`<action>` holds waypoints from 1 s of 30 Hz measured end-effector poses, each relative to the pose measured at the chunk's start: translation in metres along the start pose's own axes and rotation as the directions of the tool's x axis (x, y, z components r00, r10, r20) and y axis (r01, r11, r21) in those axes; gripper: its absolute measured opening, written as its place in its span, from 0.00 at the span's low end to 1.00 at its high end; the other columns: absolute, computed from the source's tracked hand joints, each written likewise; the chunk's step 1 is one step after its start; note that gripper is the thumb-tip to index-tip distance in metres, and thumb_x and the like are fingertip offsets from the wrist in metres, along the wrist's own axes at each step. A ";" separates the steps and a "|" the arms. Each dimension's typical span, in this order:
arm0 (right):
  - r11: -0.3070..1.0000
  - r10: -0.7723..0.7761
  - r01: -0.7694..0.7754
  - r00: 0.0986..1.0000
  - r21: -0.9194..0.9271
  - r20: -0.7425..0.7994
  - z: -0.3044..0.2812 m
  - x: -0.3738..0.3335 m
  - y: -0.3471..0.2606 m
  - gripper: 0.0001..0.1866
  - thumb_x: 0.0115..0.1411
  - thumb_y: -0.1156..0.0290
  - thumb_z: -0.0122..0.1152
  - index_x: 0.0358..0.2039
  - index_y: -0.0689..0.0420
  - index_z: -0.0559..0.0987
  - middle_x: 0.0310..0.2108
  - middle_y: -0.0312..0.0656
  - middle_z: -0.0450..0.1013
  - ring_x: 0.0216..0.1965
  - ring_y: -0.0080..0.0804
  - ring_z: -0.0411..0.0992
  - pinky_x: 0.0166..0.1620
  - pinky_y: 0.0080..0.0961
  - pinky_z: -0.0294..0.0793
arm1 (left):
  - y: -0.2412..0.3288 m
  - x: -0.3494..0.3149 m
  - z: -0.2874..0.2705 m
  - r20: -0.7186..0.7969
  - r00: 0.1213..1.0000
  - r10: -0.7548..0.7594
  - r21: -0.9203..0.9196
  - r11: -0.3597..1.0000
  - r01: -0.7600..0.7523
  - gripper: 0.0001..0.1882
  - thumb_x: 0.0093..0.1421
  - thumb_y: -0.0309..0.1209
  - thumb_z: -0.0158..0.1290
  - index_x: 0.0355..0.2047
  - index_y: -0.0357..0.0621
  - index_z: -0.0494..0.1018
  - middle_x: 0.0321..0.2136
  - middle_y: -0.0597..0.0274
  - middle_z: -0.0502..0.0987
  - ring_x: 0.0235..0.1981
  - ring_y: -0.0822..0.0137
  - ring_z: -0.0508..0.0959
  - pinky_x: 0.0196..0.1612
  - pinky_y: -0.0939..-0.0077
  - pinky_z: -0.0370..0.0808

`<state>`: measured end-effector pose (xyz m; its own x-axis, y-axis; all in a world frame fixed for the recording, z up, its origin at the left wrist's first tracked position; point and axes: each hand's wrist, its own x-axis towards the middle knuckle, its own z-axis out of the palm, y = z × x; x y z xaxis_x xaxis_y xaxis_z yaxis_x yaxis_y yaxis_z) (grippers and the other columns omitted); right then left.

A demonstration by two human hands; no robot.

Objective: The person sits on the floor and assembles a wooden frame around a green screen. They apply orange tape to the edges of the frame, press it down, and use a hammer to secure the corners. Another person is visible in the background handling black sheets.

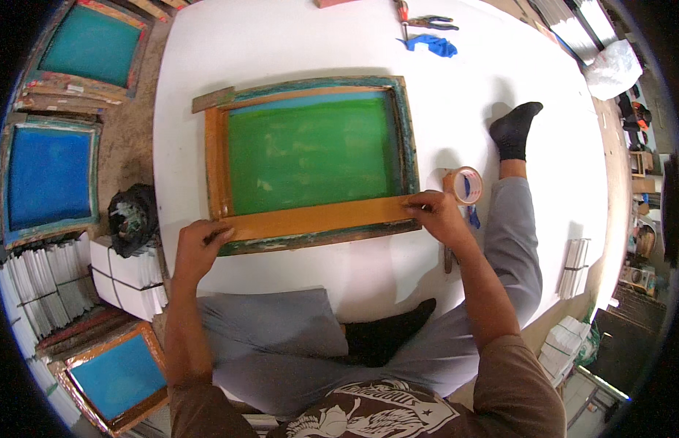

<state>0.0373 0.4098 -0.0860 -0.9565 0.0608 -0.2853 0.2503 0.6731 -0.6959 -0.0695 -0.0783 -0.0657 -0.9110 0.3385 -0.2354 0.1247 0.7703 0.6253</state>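
Note:
A wooden screen-printing frame lies flat on the white tabletop, its mesh coated green with a light blue band at the far side. Across its near side runs a strip of brown packing tape, stretched between my hands. My left hand pinches the strip's left end at the near left corner. At the near right corner, my right hand pinches the other end. More brown tape covers the left side of the frame. Just beyond my right hand is a tape roll.
A screwdriver, pliers and a crumpled blue piece lie at the far side. My outstretched leg lies at the right. More screens and tied paper stacks stand left of the table; a black bag sits beside its edge.

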 end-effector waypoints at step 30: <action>0.885 0.238 -0.215 0.971 -0.413 0.005 0.018 -0.007 -0.048 0.09 0.62 0.67 0.64 0.39 0.51 0.88 0.39 0.48 0.81 0.41 0.50 0.79 0.45 0.44 0.77 | 0.004 -0.004 0.002 0.243 0.967 -0.073 0.374 0.927 -0.025 0.11 0.66 0.36 0.56 0.40 0.46 0.84 0.35 0.51 0.80 0.40 0.47 0.80 0.43 0.53 0.76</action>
<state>0.0351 0.3642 -0.0626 -0.8687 0.2160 -0.4458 0.3654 0.8870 -0.2824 -0.0647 -0.0752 -0.0642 -0.7948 0.4029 -0.4538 0.2850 0.9081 0.3070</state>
